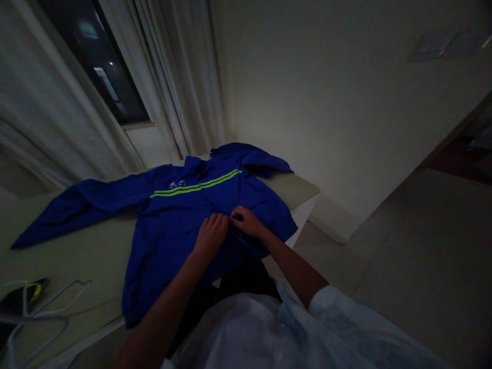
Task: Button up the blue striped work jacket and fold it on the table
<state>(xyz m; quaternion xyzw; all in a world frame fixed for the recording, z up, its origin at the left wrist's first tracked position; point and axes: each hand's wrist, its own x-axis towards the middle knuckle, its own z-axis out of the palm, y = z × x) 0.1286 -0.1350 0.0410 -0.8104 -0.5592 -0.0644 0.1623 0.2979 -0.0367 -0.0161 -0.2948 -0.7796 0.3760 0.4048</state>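
A blue jacket [169,225] with bright green stripes across the chest lies spread front side up over the table. Its one sleeve stretches out to the left, while the other is folded back at the far right. My left hand [212,233] pinches the cloth along the front opening, below the stripes. Right beside it, my right hand [246,220] is closed with thumb and fingers together on the same front edge. The fingertips of both hands nearly meet. Whatever small part of the jacket lies between them is too dark to make out.
The pale table [96,256] ends at a corner on the right, against the wall [300,102]. White hangers [57,307] and a dark object with a yellow part [36,291] lie at the lower left. Curtains [169,77] hang behind, by a dark window [103,66].
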